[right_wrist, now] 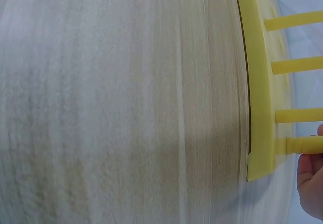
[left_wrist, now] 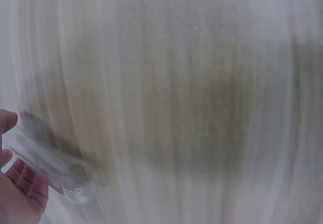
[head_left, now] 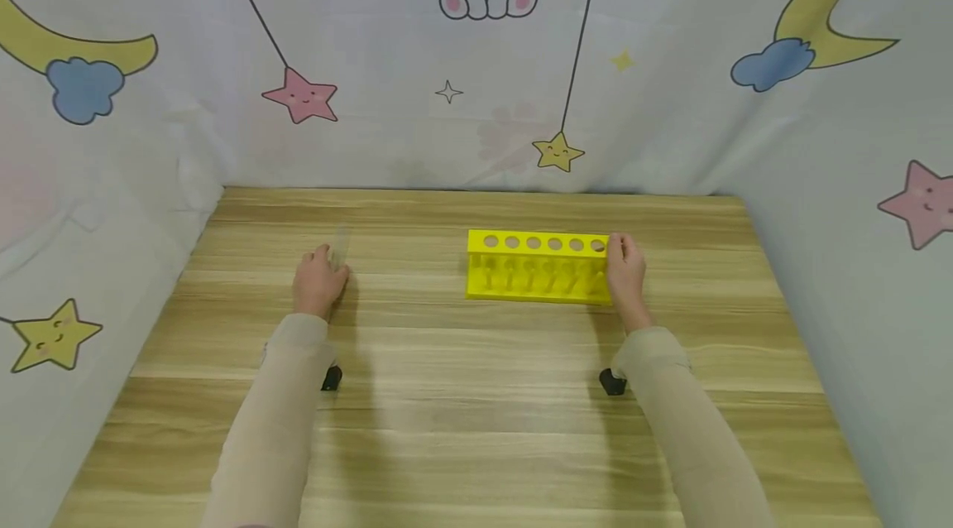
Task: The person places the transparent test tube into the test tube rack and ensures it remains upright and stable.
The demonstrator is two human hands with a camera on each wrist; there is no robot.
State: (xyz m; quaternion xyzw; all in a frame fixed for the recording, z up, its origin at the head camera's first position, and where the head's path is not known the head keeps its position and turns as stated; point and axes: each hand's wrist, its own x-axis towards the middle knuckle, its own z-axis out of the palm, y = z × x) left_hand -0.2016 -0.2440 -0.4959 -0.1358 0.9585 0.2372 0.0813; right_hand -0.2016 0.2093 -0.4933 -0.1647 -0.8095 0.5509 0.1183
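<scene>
In the head view my left hand (head_left: 318,281) is on the left part of the wooden table, with a clear test tube (head_left: 341,245) between its thumb and fingers. The left wrist view shows the test tube (left_wrist: 60,171) lying against the fingers, its rounded end toward the camera. A yellow test tube rack (head_left: 536,245) stands right of the middle, with a row of round holes on top and pegs below. My right hand (head_left: 627,276) grips its right end. In the right wrist view the rack (right_wrist: 260,98) appears along the right side, fingers beside its last peg.
The wooden table (head_left: 476,396) has a light grain. White cloth (head_left: 402,131) printed with stars, moons and a bear hangs behind it and on both sides. Small black pieces (head_left: 613,381) show by both wrists.
</scene>
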